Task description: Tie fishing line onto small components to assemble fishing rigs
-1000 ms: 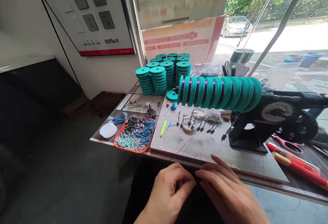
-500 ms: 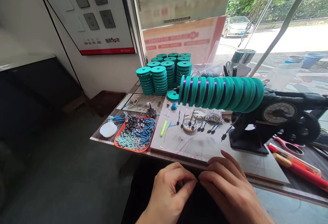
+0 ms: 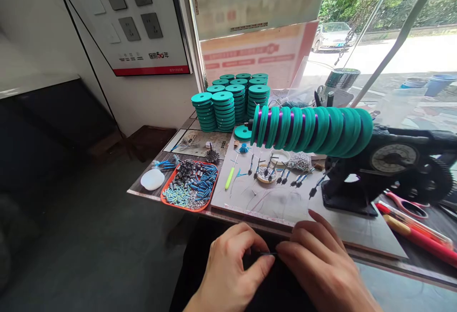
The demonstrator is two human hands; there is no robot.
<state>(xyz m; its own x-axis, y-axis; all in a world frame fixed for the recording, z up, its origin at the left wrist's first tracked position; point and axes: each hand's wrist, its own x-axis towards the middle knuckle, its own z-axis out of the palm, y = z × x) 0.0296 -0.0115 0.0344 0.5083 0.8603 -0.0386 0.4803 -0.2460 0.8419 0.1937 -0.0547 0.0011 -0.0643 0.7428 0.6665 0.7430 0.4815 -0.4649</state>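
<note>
Just off the table's front edge, over the dark lap, my left hand [image 3: 232,262] and my right hand [image 3: 323,259] meet at the fingertips. A short, thin dark strand [image 3: 268,253] runs between them. My left thumb and forefinger close on one end of it. The fingertips of my right hand pinch the other end, with the remaining fingers curled behind. What lies under the fingers is hidden. Beyond my hands, a pale board [image 3: 264,209] bears dark weighted rigs [image 3: 296,180] with blue sleeves, loose thin line and a yellow-green handled needle tool [image 3: 230,178].
Left of the board sits an orange tray [image 3: 162,197] of small fittings. Teal spools [image 3: 223,112] are stacked behind; more fill a black winding machine [image 3: 392,157] at right. A bead dish [image 3: 267,181], scissors [image 3: 410,206] and a red-handled tool [image 3: 424,238] lie around.
My left thumb and forefinger have parted a little, and the dark strand between my hands now shows. My right hand stays almost where it was. The view has shifted slightly.
</note>
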